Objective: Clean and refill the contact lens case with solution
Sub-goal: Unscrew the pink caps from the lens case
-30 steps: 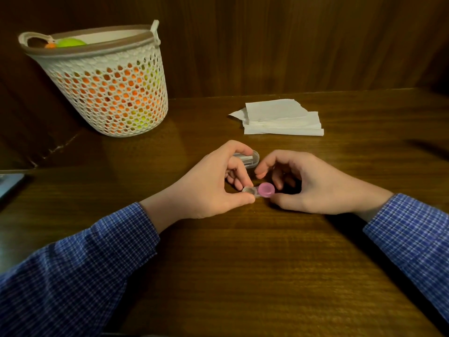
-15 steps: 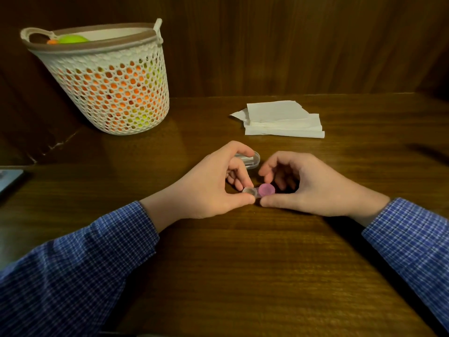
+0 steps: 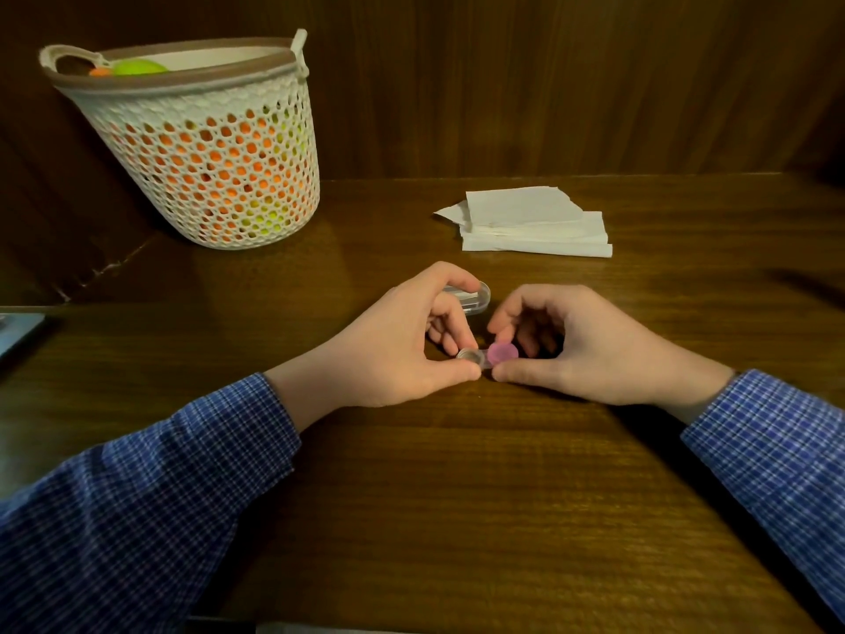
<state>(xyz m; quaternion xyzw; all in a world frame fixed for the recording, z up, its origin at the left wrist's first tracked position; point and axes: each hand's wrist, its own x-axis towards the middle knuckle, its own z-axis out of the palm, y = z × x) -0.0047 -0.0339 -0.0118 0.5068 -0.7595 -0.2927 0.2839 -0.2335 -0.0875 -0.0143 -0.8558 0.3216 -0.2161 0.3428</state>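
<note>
— What's changed in the last second?

— Little. Your right hand has closed in: thumb and fingers now pinch the pink cap, where a second ago they stood just off it. I judge you're about to unscrew it.

— And the left?

— Your left hand pinches the lens case at its open, clear well, low over the wooden table.

— Materials?

— Small round plastic wells, one capped. Soft folded tissues behind; a clear plastic box just beyond your left fingers.
</note>
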